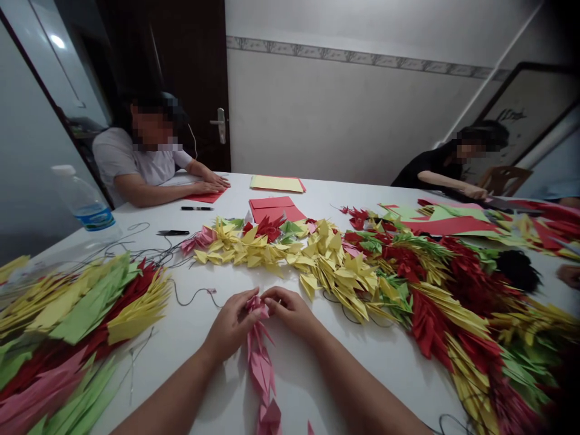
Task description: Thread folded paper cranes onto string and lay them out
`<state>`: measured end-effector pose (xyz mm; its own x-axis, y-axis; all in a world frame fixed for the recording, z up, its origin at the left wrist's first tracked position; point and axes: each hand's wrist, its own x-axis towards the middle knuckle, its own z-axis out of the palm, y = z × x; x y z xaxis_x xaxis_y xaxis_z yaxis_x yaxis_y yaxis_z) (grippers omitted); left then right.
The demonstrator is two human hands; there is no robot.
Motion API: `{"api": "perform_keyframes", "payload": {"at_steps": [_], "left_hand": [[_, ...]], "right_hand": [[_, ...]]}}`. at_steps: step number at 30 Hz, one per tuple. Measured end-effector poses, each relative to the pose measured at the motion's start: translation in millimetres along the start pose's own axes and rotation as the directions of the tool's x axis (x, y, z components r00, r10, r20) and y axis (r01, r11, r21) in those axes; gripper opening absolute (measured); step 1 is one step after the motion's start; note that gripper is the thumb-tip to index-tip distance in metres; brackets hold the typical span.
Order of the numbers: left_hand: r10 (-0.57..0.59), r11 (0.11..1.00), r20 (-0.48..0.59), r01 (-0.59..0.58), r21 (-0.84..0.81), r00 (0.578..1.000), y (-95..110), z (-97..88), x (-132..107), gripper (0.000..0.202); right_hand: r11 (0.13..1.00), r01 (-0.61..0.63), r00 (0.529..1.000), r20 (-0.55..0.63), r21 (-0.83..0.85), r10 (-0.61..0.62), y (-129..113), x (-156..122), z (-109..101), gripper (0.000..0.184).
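Pink paper chain runs back from the fingers between both forearms, across the white desk. Bare desk lies open either side of the fingers; folded paper heaps crowd just beyond them. Left hand and right hand rest wrists down, fingers pinching the chain's top end.

The white table is crowded. A long heap of folded paper pieces in yellow, red and green sprawls across it, with a second heap at the left. A pink chain lies near the front edge. Farther back are red sheets, a black pen and a standing water bottle.
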<state>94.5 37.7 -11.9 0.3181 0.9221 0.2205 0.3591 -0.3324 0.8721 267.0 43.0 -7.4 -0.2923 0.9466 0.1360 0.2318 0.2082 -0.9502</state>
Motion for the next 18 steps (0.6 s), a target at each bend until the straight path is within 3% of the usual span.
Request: {"api": "perform_keyframes", "payload": {"at_steps": [4,8,14,18], "left_hand": [[-0.064,0.998,-0.004,0.064,-0.029,0.998,3,0.8,1,0.041],[-0.091,0.994,-0.078,0.085,-0.075,0.993,3,1.7,2,0.045],[0.003,1.0,-0.067,-0.003,0.008,0.998,4,3.6,0,0.044],[0.015,1.0,-0.052,-0.014,0.017,0.999,6,3.9,0,0.048]], "right_hand": [[0.999,-0.01,1.0,0.011,0.036,0.009,1,0,1,0.025],[0.997,-0.022,0.999,-0.041,-0.08,0.019,-3,-1,3,0.03],[0.948,0.002,0.997,-0.066,-0.318,-0.024,-14,-3,13,0.034],[0.951,0.025,0.993,-0.101,-0.308,-0.059,-12,-3,15,0.029]]}}
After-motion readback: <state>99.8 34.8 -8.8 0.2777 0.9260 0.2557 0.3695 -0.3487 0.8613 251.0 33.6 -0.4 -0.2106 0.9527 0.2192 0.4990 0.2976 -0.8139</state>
